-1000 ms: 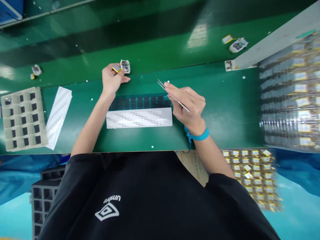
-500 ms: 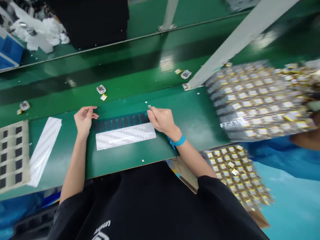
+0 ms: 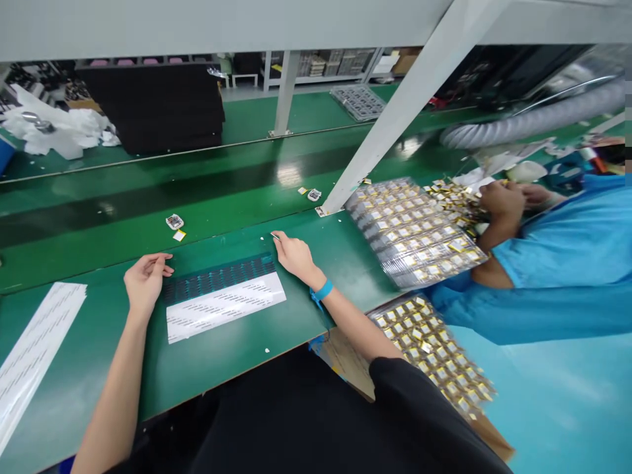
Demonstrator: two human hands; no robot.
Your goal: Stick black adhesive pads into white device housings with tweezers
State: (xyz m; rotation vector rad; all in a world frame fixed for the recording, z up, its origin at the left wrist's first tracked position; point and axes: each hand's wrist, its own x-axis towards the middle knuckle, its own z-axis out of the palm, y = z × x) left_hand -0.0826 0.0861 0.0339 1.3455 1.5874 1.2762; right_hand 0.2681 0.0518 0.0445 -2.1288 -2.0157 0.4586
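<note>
A dark sheet with rows of small teal-edged pieces (image 3: 217, 276) lies on the green bench, its lower edge meeting a white printed backing strip (image 3: 224, 307). My left hand (image 3: 145, 282) rests at the sheet's left end, thumb and index finger apart, with nothing visible between them. Just past the sheet's right end is my right hand (image 3: 296, 258), fingers closed around a slim metal tool (image 3: 275, 236) that looks like tweezers. Only the tool's end shows. A blue band (image 3: 323, 289) circles the right wrist.
More white strips (image 3: 42, 342) lie at the left. To the right are stacked clear trays of small yellow-edged cells (image 3: 409, 230), and lower trays (image 3: 439, 349). A slanted post (image 3: 390, 125) rises behind. Beyond, a co-worker's hands (image 3: 503, 197) handle loose cells. A small white device (image 3: 174, 222) sits behind the sheet.
The view has tilted up and turned right, bringing the co-worker into sight. My right hand has drawn off the sheet's right end, which now shows. My left hand keeps its place.
</note>
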